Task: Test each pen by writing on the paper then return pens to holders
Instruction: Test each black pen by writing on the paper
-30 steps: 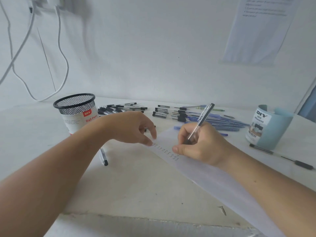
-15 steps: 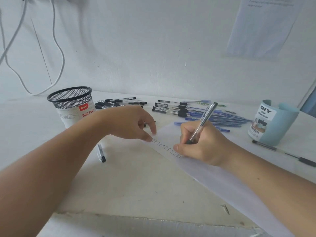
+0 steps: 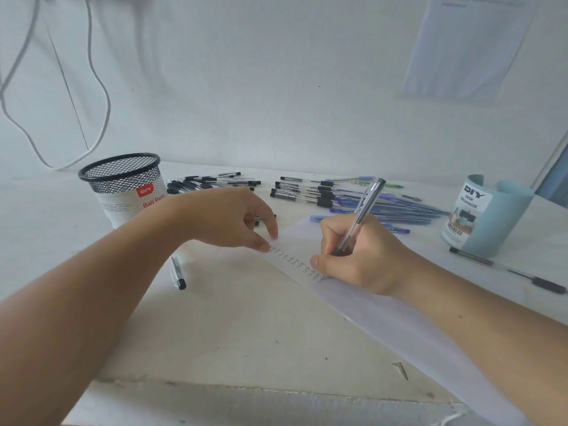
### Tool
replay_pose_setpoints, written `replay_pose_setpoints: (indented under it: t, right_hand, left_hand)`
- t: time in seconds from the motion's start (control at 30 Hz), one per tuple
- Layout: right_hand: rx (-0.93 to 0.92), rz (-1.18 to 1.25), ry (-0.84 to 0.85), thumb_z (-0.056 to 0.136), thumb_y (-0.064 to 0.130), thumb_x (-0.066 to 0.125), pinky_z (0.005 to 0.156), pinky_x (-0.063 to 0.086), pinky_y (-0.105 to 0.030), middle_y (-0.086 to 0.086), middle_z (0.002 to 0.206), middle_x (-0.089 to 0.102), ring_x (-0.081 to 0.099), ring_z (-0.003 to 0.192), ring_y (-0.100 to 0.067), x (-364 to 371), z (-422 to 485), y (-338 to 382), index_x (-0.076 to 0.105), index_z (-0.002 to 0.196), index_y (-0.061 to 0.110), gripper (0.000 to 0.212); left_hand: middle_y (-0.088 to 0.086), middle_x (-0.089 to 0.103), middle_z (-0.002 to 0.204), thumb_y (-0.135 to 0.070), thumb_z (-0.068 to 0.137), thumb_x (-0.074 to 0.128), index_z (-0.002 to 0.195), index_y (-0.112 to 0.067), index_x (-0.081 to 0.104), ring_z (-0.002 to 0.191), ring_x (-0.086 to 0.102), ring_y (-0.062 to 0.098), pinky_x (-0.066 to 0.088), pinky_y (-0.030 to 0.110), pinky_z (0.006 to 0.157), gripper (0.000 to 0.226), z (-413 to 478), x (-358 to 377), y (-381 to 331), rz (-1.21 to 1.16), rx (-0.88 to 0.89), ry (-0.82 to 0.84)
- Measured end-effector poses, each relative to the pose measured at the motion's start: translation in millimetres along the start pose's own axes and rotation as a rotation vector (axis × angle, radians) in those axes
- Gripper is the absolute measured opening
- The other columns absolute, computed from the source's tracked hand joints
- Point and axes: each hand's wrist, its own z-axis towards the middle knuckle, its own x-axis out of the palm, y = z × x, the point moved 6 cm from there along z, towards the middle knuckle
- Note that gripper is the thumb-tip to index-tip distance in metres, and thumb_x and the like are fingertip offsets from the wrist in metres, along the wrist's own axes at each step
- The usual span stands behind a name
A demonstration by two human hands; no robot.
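My right hand (image 3: 358, 259) grips a clear pen with a black cap end (image 3: 365, 204), its tip down on the white paper (image 3: 399, 327) at the foot of a column of small written words. My left hand (image 3: 227, 219) presses its fingertips on the paper's upper left corner. A black mesh holder (image 3: 123, 186) labelled Ball Pens stands at the left. A light blue desk organizer (image 3: 488, 216) stands at the right. Several black pens (image 3: 215, 183) and blue pens (image 3: 396, 207) lie in heaps behind my hands.
One pen (image 3: 177, 273) lies beside the mesh holder and another black pen (image 3: 507, 270) lies in front of the organizer. A small screw (image 3: 401, 369) rests near the table's front edge. White cables (image 3: 101, 87) hang on the wall at left.
The view has shifted slightly. My right hand has moved a little down the column of writing while the left hand stays on the paper's corner.
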Motion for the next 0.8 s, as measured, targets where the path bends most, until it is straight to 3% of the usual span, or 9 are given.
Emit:
replay_pose_setpoints:
  t: [0.43,0.67,0.8]
  right_hand:
    - [-0.036,0.001,0.006,0.078,0.007,0.073,0.054,0.032,-0.034,0.001,0.055,0.042,0.037,0.051,-0.016,0.4,0.2,1.8,0.043,0.059,0.017,0.037]
    - [-0.016,0.012,0.001,0.082,-0.002,0.073,0.055,0.031,-0.031,-0.001,0.055,0.042,0.037,0.052,-0.017,-0.6,2.0,-1.6,0.042,0.057,0.018,0.044]
    - [-0.027,-0.015,-0.01,0.08,0.006,0.073,0.054,0.031,-0.032,0.0,0.055,0.042,0.037,0.051,-0.017,-1.3,1.9,-2.1,0.043,0.057,0.018,0.04]
  left_hand:
    - [-0.022,0.053,0.057,-0.045,0.088,0.077,0.1,-0.05,0.072,0.052,0.048,-0.001,0.039,0.024,0.063,0.014,-0.1,0.8,0.7,-0.018,-0.009,0.015]
    - [-0.022,0.052,0.056,-0.043,0.088,0.078,0.1,-0.048,0.073,0.051,0.047,0.0,0.038,0.025,0.063,0.015,0.0,0.2,-0.3,-0.021,0.003,0.01]
    - [-0.022,0.053,0.055,-0.043,0.088,0.077,0.101,-0.048,0.073,0.051,0.047,-0.001,0.038,0.025,0.063,0.015,-0.4,0.0,-1.2,-0.015,0.004,0.013]
